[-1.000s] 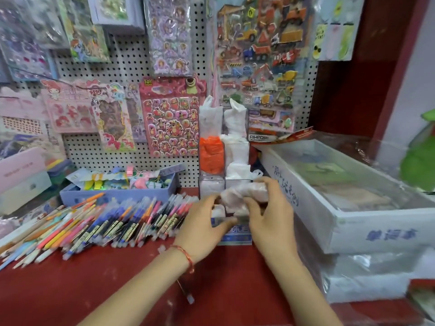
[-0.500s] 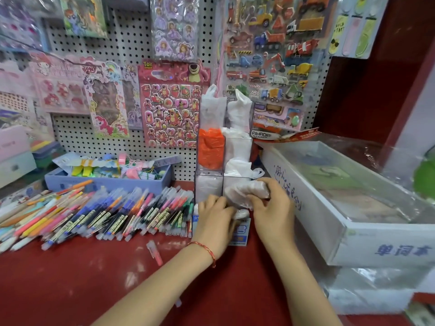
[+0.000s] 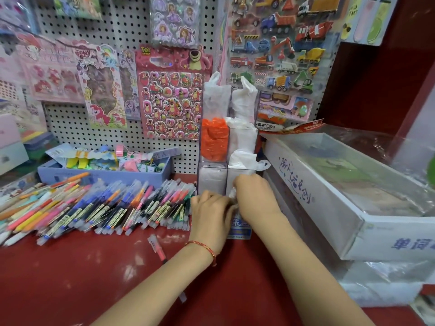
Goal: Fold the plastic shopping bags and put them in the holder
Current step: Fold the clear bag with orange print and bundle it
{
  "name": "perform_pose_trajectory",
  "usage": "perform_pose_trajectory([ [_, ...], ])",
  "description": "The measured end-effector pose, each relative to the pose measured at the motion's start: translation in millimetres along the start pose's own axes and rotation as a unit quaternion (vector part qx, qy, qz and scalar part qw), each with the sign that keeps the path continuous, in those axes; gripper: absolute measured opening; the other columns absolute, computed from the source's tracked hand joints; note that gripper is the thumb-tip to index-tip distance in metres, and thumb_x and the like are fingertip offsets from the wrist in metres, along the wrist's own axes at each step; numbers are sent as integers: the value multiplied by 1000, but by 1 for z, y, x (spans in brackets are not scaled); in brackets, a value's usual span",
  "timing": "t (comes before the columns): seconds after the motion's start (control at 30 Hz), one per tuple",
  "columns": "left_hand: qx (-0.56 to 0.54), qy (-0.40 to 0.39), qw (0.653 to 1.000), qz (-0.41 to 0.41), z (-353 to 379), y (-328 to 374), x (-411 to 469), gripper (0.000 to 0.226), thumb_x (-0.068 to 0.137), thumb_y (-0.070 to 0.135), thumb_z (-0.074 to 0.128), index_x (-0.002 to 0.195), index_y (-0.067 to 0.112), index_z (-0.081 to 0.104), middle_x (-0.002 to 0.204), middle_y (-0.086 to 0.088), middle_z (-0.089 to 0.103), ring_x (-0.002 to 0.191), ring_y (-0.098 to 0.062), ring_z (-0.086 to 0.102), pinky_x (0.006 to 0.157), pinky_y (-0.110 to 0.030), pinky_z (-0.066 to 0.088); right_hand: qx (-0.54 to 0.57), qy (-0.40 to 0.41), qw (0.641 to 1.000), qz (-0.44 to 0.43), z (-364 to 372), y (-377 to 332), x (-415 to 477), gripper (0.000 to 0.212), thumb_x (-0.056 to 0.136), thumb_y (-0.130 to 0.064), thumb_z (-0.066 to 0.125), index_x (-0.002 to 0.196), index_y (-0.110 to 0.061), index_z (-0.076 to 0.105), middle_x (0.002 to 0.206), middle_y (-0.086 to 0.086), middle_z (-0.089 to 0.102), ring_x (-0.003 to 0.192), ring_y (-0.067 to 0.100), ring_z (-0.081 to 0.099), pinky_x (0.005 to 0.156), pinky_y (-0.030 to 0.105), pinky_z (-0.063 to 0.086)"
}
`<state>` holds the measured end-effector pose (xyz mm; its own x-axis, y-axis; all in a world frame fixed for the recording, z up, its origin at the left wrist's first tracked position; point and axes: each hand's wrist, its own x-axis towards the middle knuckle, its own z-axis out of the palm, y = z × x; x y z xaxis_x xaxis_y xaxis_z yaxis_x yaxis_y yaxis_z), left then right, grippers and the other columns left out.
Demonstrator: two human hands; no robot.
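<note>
Both bare forearms reach forward from the lower edge and converge until the hands meet side by side. The left hand [image 3: 210, 214] lies knuckles up, its fingers curled under and turned toward the right. The right hand [image 3: 255, 198] sits slightly farther forward with its back to the camera, fingers curled down round a scrap of plastic bag [image 3: 233, 196] that shows between the two hands. The left fingertips are hidden, so their grip cannot be told.
</note>
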<state>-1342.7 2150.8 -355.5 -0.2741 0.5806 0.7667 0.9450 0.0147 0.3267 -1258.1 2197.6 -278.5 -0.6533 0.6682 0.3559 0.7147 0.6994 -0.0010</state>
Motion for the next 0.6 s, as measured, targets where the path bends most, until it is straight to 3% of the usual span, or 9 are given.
perform_pose_trajectory([
  [0.07, 11, 5, 1000, 20, -3, 2, 1, 12, 66, 15, 50, 55, 18, 51, 51, 3, 52, 61, -21, 48, 58, -33, 4, -45, -15, 999, -4, 6, -7, 8, 25, 89, 2, 42, 107, -6, 57, 114, 15, 60, 110, 30, 55, 86, 33, 42],
  [0.17, -38, 13, 999, -1, -3, 1, 1, 6, 70, 18, 44, 75, 19, 47, 64, -4, 55, 70, -19, 40, 59, -31, 18, -84, 10, 996, -11, 14, -13, 7, 18, 88, -3, 50, 102, -7, 61, 107, 14, 64, 105, 30, 58, 84, 34, 44],
  [0.23, -94, -8, 994, -51, -2, -1, 8, 22, 74, 21, 48, 94, 17, 58, 80, -7, 63, 81, -19, 49, 71, -32, 35, -64, 70, 995, -24, 21, -6, 2, 15, 84, -6, 60, 98, -8, 64, 98, 13, 66, 96, 30, 61, 79, 35, 45],
  [0.33, -133, -80, 985, -78, -8, -2, 26, 22, 79, 15, 63, 101, 16, 69, 93, -7, 69, 91, -28, 60, 83, -43, 47, 74, -5, 997, 10, 29, 9, -9, 34, 87, -4, 47, 121, -7, 49, 119, 12, 54, 112, 31, 49, 90, 35, 37],
  [0.43, -113, -88, 988, -59, -12, -1, 33, 18, 83, 14, 67, 100, 13, 71, 96, -8, 69, 94, -27, 60, 85, -35, 46, 243, 107, 961, 75, 26, 21, -18, 30, 83, 5, 52, 111, -4, 57, 110, 14, 52, 98, 29, 55, 85, 32, 41],
  [0.5, -114, -76, 989, -62, -13, -1, 36, 15, 83, 15, 68, 98, 12, 71, 95, -7, 69, 93, -25, 60, 84, -32, 45, 242, 152, 955, 82, 22, 27, -18, 23, 81, 8, 53, 97, -3, 65, 99, 14, 59, 88, 29, 58, 79, 36, 45],
  [0.6, -112, -75, 988, -76, -14, 3, 39, 13, 83, 18, 69, 93, 10, 71, 93, -8, 69, 92, -25, 60, 83, -32, 44, 242, 141, 957, 82, 23, 28, -16, 19, 80, 7, 54, 87, 0, 69, 90, 16, 66, 85, 29, 60, 76, 38, 48],
])
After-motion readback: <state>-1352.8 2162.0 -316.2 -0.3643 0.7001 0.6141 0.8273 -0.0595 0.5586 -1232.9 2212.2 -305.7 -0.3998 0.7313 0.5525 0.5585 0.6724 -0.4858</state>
